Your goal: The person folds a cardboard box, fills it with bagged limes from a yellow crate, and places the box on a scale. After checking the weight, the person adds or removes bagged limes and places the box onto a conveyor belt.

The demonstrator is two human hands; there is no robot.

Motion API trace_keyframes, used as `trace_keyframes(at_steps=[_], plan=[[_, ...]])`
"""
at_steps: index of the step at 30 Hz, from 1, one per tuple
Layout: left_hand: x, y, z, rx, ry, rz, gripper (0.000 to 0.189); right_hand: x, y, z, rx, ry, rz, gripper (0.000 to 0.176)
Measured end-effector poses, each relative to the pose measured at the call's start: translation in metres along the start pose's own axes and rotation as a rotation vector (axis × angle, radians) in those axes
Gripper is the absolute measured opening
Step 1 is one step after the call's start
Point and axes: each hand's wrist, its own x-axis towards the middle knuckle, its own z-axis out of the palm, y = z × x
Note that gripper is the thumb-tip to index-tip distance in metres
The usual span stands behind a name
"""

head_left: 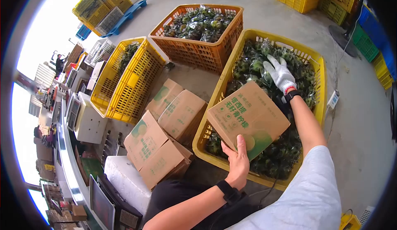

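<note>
A closed cardboard box [256, 114] with green print is tilted over a yellow crate [324, 81]. My bare left hand [240, 159] grips its near edge, the thumb on the printed face. My right hand [281, 73], in a white glove, rests with spread fingers on the dark green, plastic-wrapped bundles [252, 56] that fill the crate. What lies under its fingertips is hard to make out. Each wrist wears a black band.
Several cardboard boxes [180, 114] stand left of the crate. Behind are an orange crate [194, 52] of bundles and a tilted yellow crate [136, 81]. A white foam block [124, 180] and a dark screen [102, 205] are at lower left. A cable hangs at right.
</note>
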Motion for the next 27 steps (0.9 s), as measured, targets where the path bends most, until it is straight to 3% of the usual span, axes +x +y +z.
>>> trace_keyframes(at_steps=[1, 2, 3, 7, 9, 11, 13, 14, 16, 17, 19, 20, 22, 24, 27], plan=[[0.003, -0.008, 0.003, -0.037, 0.017, -0.033, 0.106, 0.015, -0.010, 0.006, 0.077, -0.016, 0.055, 0.062], [0.004, -0.014, 0.004, -0.058, 0.011, -0.006, 0.107, 0.039, 0.026, 0.024, -0.188, -0.074, -0.360, 0.056], [0.005, -0.018, 0.005, -0.081, 0.000, 0.028, 0.108, 0.050, 0.023, 0.027, -0.124, -0.132, -0.287, 0.050], [0.013, -0.022, 0.010, -0.087, 0.020, -0.038, 0.108, 0.046, 0.022, 0.014, -0.289, -0.308, -0.503, 0.058], [0.025, -0.028, 0.013, -0.097, 0.001, -0.030, 0.111, 0.025, -0.012, -0.017, -0.060, -0.419, -0.005, 0.078], [0.035, -0.044, 0.015, -0.111, 0.010, -0.126, 0.113, 0.011, -0.024, -0.037, -0.068, -0.511, 0.012, 0.067], [0.037, -0.051, 0.016, -0.097, 0.015, -0.123, 0.116, 0.009, -0.019, -0.044, -0.073, -0.694, -0.191, 0.056], [0.034, -0.054, 0.017, -0.087, 0.012, -0.109, 0.117, 0.000, -0.018, -0.044, -0.117, -0.657, -0.193, 0.048], [0.029, -0.057, 0.020, -0.057, 0.031, -0.119, 0.118, -0.007, 0.005, -0.045, -0.060, -0.688, -0.348, 0.051], [0.029, -0.059, 0.019, -0.055, 0.035, -0.122, 0.118, -0.034, -0.052, -0.080, -0.057, -0.822, -0.153, 0.052], [0.029, -0.064, 0.018, -0.050, 0.043, -0.130, 0.118, -0.050, -0.046, -0.037, -0.545, -0.932, -0.448, 0.053], [0.032, -0.068, 0.014, -0.041, 0.031, -0.162, 0.115, -0.073, -0.017, -0.024, -0.300, -0.698, -0.549, 0.053], [0.024, -0.056, 0.003, -0.027, 0.029, -0.200, 0.113, -0.082, -0.050, -0.034, 0.455, -0.910, -0.152, 0.061], [0.008, -0.031, 0.005, -0.270, -0.032, -0.308, 0.114, -0.083, -0.048, -0.031, 0.855, -0.914, -0.013, 0.064], [0.011, -0.033, 0.003, -0.286, -0.064, -0.296, 0.113, -0.054, -0.132, -0.091, 0.441, -0.950, 0.173, 0.068]])
